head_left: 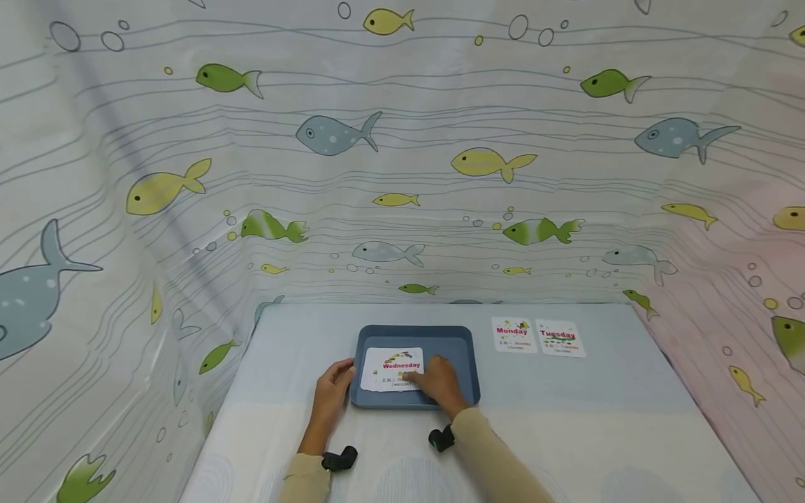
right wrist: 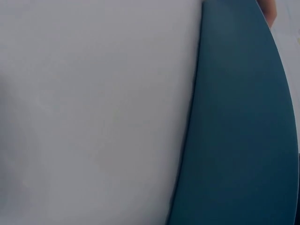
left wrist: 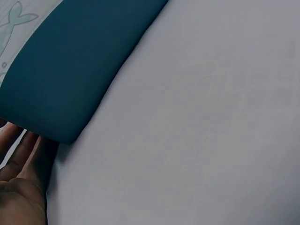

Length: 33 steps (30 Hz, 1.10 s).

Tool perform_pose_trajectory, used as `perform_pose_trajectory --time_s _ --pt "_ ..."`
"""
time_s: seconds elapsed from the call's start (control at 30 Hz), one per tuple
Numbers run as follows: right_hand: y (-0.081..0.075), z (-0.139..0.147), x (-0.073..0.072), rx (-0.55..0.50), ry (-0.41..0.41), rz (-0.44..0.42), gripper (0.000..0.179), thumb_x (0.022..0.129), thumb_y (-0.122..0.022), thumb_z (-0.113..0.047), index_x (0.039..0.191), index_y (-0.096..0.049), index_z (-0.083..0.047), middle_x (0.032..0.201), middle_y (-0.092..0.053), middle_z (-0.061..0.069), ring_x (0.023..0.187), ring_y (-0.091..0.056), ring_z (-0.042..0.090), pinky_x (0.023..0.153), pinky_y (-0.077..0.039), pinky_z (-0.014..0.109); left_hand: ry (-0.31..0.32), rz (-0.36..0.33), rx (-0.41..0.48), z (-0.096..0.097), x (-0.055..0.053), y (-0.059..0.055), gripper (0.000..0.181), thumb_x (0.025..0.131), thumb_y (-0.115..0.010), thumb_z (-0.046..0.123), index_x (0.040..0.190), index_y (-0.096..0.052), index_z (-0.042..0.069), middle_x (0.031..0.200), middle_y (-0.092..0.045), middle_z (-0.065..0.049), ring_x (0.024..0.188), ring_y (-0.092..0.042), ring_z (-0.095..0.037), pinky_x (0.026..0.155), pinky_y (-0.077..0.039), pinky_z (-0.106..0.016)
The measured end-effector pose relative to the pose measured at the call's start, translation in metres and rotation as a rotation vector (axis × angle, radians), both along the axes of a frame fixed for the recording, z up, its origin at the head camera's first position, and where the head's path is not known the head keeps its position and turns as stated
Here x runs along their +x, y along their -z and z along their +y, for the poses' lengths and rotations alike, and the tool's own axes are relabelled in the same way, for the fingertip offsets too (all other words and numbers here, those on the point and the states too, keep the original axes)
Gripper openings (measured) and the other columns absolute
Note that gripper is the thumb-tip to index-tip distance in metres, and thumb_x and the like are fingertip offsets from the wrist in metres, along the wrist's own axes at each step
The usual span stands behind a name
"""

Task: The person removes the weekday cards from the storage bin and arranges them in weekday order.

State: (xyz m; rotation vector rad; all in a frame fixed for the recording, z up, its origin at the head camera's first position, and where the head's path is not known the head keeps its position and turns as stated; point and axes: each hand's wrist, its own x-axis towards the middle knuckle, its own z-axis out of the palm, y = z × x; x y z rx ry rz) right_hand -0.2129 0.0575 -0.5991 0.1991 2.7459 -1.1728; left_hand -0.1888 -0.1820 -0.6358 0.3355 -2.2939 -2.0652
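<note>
A blue-grey tray (head_left: pixel 411 401) lies on the table with a white card reading "Wednesday" (head_left: pixel 383 363) in its left part. More card edges show under that card, so it seems to top a stack. My right hand (head_left: pixel 443 383) reaches over the tray's front rim and grips the card's right side, thumb across its face and fingers curled at its edge. At the tray's left side, my left hand (head_left: pixel 333 392) rests against the outer wall with its fingers extended. The left wrist view shows those fingers (left wrist: pixel 21 157) by the tray wall (left wrist: pixel 70 70); the right hand's grip is hidden there.
A "Monday" card (head_left: pixel 513 335) and a "Tuesday" card (head_left: pixel 560 339) lie side by side on the white table (head_left: pixel 566 433), right of the tray. A fish-patterned curtain (head_left: pixel 402 168) surrounds the table at the back and both sides.
</note>
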Motion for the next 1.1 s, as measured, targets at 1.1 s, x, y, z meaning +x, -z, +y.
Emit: perform_pose_trajectory --time_s 1.1 --pt "0.0020 -0.0091 0.0046 0.107 0.005 -0.011 0.058 0.076 -0.086 -0.039 0.104 -0.062 0.005 0.079 -0.051 0.006 0.069 -0.047 0.019 0.057 -0.036 0.030 0.007 -0.013 0.001 -0.0014 0.0047 -0.0064 0.034 0.099 -0.063 0.024 0.130 -0.063 0.009 0.136 -0.063 -0.010 0.132 -0.056 -0.025 0.103 -0.049 -0.023"
